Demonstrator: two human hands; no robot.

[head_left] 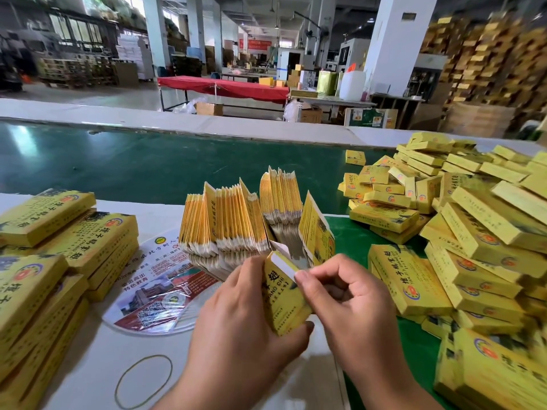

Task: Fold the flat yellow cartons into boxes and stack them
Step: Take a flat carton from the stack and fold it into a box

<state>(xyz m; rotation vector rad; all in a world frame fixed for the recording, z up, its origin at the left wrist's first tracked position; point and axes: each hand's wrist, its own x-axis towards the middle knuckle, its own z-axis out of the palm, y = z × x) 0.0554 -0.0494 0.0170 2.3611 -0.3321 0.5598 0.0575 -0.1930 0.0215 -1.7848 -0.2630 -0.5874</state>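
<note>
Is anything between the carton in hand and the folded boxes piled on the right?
Nothing visible. The left hand grips the carton and the right hand pinches its end flap; only bare green mat lies between it and the pile of boxes.

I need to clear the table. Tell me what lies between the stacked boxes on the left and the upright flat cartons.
In the head view, a round printed fan lies flat between the stacked boxes and the flat cartons.

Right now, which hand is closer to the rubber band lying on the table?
Left. The left hand holds the carton just up and right of the rubber band; the right hand pinches its flap farther right.
</note>
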